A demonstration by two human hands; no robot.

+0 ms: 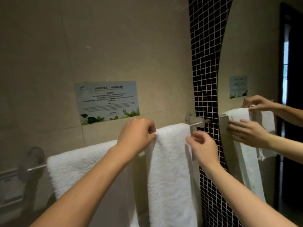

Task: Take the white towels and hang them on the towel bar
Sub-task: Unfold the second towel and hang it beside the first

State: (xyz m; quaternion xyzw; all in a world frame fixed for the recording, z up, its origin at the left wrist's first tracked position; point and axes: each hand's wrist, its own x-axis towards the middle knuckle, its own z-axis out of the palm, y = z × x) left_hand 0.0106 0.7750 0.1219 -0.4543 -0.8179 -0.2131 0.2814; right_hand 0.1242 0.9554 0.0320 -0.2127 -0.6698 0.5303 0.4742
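Observation:
Two white towels hang over a metal towel bar (196, 123) on the beige tiled wall. The wider towel (78, 171) drapes over the left part of the bar. The narrower towel (170, 169) hangs at the right end. My left hand (136, 135) pinches the top left corner of the narrower towel at the bar. My right hand (200, 145) is at that towel's upper right edge, fingers curled and slightly apart; whether it grips the cloth is unclear.
A printed notice (107, 102) is stuck on the wall above the bar. A strip of dark mosaic tile (205, 71) runs down beside a mirror (255, 63) that reflects the hands and towels. A metal shelf (9, 185) sits at lower left.

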